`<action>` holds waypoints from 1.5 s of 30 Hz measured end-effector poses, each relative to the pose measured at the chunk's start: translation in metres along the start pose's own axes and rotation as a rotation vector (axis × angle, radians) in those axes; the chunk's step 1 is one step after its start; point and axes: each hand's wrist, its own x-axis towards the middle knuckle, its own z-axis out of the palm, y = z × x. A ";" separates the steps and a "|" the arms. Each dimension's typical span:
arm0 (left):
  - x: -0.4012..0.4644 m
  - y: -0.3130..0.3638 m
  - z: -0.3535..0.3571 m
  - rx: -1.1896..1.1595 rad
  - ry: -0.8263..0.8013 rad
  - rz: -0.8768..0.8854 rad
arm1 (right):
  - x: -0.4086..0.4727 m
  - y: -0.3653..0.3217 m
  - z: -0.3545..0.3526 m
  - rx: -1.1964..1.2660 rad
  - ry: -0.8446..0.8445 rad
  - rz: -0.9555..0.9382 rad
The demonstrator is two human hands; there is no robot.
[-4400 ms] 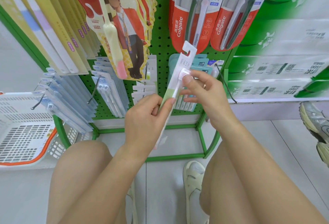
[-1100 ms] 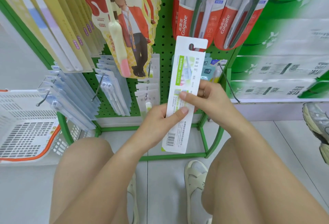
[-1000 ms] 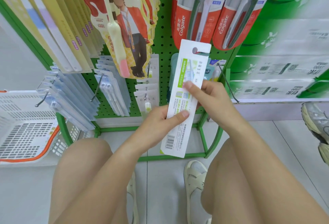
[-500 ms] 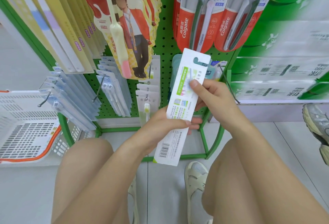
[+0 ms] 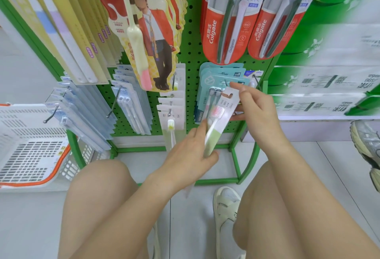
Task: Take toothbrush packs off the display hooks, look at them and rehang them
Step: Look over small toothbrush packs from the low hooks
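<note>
While both hands grip it, the toothbrush pack faces front.
Left hand grasps its bottom; right hand pinches its top.

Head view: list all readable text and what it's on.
"Colgate", "高露洁": left red toothbrush pack and right red toothbrush pack.
"纤柔": top of the left red pack.
"参半": red figure-shaped pack.
"生活", other characters unclear: white hanging pack.
"FROG": small blue pack.
Too small or blurred: held pack gripped by left hand and right hand; mirrored print on the shelf boxes.
</note>
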 end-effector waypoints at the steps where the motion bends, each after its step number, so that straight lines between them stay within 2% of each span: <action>1: 0.000 0.000 0.000 -0.004 0.023 -0.009 | 0.000 0.000 -0.001 -0.014 0.010 -0.014; 5: 0.000 0.003 -0.001 -0.010 0.149 0.011 | -0.003 -0.002 0.000 0.012 -0.003 -0.052; 10: -0.002 0.001 -0.005 -0.029 0.111 0.065 | -0.004 0.000 0.005 -0.145 0.049 -0.129; 12: -0.003 0.001 -0.011 -0.113 0.270 0.148 | -0.005 0.000 0.009 -0.200 0.060 -0.162; 15: -0.005 -0.001 -0.016 -0.176 0.641 0.267 | -0.004 0.001 0.017 -0.250 0.044 -0.165; 17: -0.007 -0.001 -0.020 -0.203 0.782 0.245 | -0.002 0.001 0.022 -0.292 0.013 -0.133; 18: -0.008 -0.001 -0.024 -0.259 0.804 0.173 | 0.001 0.001 0.025 -0.321 0.004 -0.118; 22: -0.006 -0.006 -0.038 -0.670 0.834 -0.158 | 0.012 0.002 0.042 -0.456 0.019 -0.133; 28: -0.001 -0.015 -0.055 -1.069 0.884 -0.446 | 0.025 0.003 0.065 -0.600 0.032 -0.181; 35: 0.010 -0.014 -0.057 -1.125 0.762 -0.548 | 0.042 0.006 0.078 -0.509 0.064 -0.174; 45: 0.019 -0.011 -0.053 -1.179 0.764 -0.585 | 0.047 0.004 0.092 -0.391 -0.102 -0.151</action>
